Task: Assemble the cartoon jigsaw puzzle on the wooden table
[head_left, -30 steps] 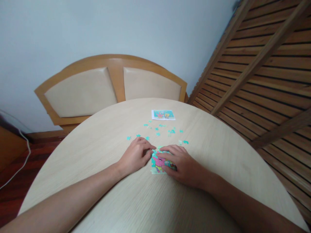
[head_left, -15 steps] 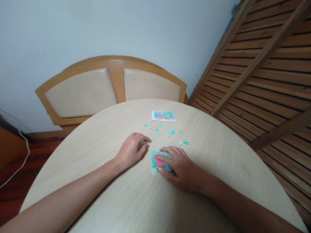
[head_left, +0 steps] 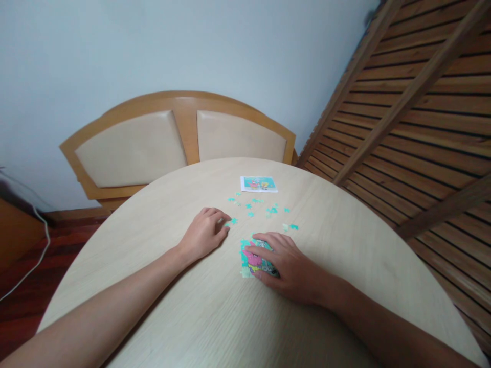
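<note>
The partly joined puzzle (head_left: 253,259) lies flat on the round table (head_left: 184,317), with toothed edges showing on its left side. At its three o'clock, the right hand (head_left: 289,266) is loosely spread over the puzzle, fingers and thumb resting on it and hiding its right part. At ten o'clock, the left hand (head_left: 205,231) is half curled, with a small gap between thumb and forefinger; a green piece (head_left: 233,221) lies by its fingertips, and whether it grips anything I cannot tell. Loose pieces (head_left: 273,210) are scattered from eleven to two o'clock. Tabletop wood runs outward past both hands to the curved edge at nine and three. At twelve, the picture card (head_left: 261,183) shows pink and yellow cartoon figures; any print is too small to read.
</note>
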`<state>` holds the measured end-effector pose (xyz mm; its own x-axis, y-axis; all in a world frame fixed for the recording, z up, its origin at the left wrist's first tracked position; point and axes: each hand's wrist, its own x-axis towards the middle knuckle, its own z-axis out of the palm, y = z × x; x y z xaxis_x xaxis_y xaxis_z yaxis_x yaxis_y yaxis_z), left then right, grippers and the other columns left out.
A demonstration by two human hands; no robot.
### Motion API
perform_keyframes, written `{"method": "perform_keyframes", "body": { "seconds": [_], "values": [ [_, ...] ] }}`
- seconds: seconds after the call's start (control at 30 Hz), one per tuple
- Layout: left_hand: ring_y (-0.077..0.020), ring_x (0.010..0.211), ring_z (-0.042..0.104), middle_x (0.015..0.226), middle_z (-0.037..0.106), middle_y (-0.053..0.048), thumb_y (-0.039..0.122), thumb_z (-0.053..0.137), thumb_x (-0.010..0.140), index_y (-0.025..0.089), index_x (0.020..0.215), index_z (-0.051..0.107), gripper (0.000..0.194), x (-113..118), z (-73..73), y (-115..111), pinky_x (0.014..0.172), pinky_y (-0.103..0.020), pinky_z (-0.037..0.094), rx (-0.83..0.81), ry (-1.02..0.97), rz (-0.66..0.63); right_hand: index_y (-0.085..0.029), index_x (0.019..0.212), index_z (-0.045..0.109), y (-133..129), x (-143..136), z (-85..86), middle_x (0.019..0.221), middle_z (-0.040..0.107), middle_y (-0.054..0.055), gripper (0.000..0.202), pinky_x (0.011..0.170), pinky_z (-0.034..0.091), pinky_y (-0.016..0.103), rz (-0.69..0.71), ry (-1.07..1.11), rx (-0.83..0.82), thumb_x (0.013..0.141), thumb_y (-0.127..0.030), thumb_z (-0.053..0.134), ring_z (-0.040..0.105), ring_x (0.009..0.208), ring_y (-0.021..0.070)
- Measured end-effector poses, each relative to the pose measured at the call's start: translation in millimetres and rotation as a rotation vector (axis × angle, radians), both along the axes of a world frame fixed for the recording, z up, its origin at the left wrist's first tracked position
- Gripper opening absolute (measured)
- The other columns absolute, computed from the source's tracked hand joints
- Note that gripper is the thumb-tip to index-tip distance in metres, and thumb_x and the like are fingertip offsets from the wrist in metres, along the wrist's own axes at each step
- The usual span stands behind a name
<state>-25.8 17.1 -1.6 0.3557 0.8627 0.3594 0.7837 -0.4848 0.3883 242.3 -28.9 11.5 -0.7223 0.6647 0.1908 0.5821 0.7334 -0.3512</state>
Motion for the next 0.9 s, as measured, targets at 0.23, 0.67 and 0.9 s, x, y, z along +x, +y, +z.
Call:
{"method": "perform_keyframes", "body": {
  "seconds": [0.23,0.67,0.9],
  "values": [
    [-0.0276,0.107,0.054,0.105,0.066,-0.008,0.023,0.06,0.091,0.019,0.097,0.067,0.01,-3,-4.0,0,0.098,-0.044,0.043,-0.026,-0.012,0.006,-0.025,0.136,0.061,1,0,-1.1,0.143,0.054,0.015,0.045,0.108,0.037,0.054,0.002,-0.009,-0.003,0.095,-0.043,0.058,0.048,0.129,0.0327],
    [-0.0261,0.113,0.054,0.111,0.066,-0.006,0.021,0.062,0.09,0.021,0.095,0.065,0.006,-1,-5.1,-2,0.103,-0.046,0.041,-0.117,-0.053,-0.101,-0.024,0.137,0.06,1,1,0.1,0.144,0.053,0.015,0.047,0.108,0.036,0.054,0.013,-0.027,-0.016,0.095,-0.043,0.057,0.047,0.129,0.0323],
    [-0.0259,0.114,0.054,0.113,0.064,-0.008,0.018,0.059,0.091,0.021,0.098,0.065,0.009,9,-7.6,-7,0.102,-0.046,0.042,-0.097,-0.096,-0.146,-0.024,0.137,0.06,2,2,-1.5,0.142,0.054,0.015,0.046,0.108,0.036,0.052,0.026,-0.005,-0.003,0.094,-0.042,0.059,0.048,0.129,0.0314]
  ]
}}
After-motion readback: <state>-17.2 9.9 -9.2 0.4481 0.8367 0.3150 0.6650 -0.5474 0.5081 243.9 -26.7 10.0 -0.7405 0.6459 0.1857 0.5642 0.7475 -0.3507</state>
